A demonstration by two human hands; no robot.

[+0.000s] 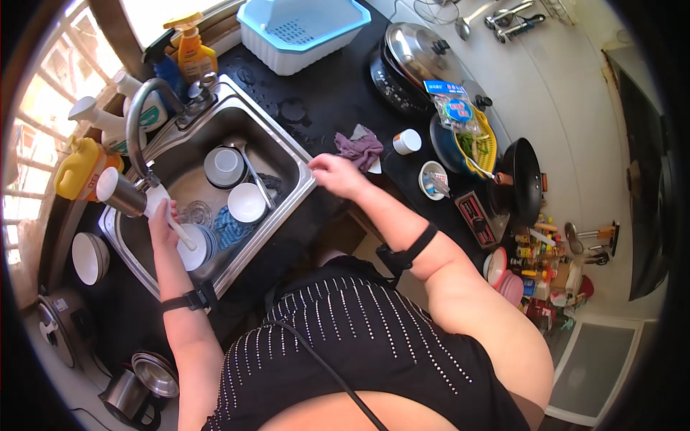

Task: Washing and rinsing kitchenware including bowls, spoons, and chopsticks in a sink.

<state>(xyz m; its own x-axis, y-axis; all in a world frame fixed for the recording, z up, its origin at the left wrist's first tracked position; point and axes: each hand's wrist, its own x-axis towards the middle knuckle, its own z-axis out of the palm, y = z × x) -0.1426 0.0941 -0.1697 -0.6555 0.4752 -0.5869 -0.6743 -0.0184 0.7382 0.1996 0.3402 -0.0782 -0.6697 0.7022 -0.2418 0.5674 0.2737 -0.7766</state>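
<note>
My left hand (163,225) is closed on a white plastic spoon (180,233), its handle pointing down over the steel sink (257,233); a wider white part lies near the faucet tip. A metal cup (123,193) sits close to that hand, just left of the faucet (135,126). Whether the hand also holds the cup, I cannot tell. My right hand (337,175) rests at the sink's right rim, fingers bent; nothing shows in it. Inside the sink are stacked bowls (223,167), a white bowl (247,202), stacked plates (193,249), a ladle (256,175) and a blue cloth (230,227).
Spray bottles (195,53) and a yellow jug (83,169) line the window side. On the dark counter are a blue-rimmed basket (302,43), a purple cloth (360,146), a white jar (407,141), a lidded pot (396,81) and a wok (523,180). Two bowls (89,258) stand left.
</note>
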